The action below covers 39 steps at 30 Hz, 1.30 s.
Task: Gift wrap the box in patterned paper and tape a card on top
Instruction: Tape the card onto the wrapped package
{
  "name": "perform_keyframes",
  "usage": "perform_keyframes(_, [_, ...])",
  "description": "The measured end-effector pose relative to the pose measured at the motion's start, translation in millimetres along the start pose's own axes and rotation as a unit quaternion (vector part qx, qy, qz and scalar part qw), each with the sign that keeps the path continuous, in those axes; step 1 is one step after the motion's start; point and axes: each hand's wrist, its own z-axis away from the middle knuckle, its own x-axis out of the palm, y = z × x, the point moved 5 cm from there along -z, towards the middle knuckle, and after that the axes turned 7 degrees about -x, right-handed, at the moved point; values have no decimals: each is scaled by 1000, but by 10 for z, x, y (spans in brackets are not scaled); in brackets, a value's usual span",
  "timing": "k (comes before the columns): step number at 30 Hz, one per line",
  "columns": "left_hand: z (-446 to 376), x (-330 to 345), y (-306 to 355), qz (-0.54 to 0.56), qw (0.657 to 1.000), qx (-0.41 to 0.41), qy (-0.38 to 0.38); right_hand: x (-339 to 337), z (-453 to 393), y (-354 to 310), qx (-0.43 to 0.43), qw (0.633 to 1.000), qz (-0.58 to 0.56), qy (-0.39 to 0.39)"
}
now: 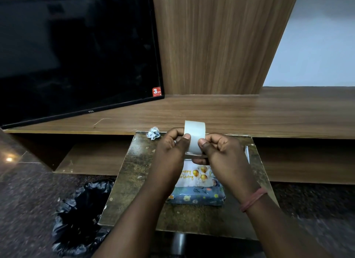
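Observation:
A roll of clear tape [194, 136] is held upright above the small table. My left hand [173, 146] grips its left side, thumb pressed on the outer face. My right hand [219, 148] grips its right side, thumb on the tape face too. Below my hands lies the box wrapped in blue patterned paper [199, 195]. On top of it rests a white birthday card with gold balloons [199, 176], partly hidden by my hands.
The worn table top [134, 181] stands against a long wooden shelf [249, 113]. A crumpled paper scrap [153, 133] lies at the table's far left corner. A black TV [76, 52] leans at the left. A black bin bag [80, 219] sits on the floor.

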Motion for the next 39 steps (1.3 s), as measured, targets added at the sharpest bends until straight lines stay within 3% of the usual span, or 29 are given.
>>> perform_keyframes(3, [13,17,2,-20,1000,12,-6,-69,-4,-69,-89,985,150,9])
perform_keyframes(6, [-1,25,10,-23,999,29,-5,-84,17,-162,-200,935,291,25])
perform_keyframes(16, [71,62,47,-82,994,75,-15,-43,47,-270,-258,891,370,57])
perform_keyframes(21, [90,72,73,-111,989,96,-11,-58,53,-279,-254,895,364,51])
perform_keyframes(35, [60,59,67,-170,979,114,-5,-80,78,-283,-139,957,252,37])
perform_keyframes(39, [39,-7,50,-172,982,83,0,-83,87,-233,-79,982,170,-34])
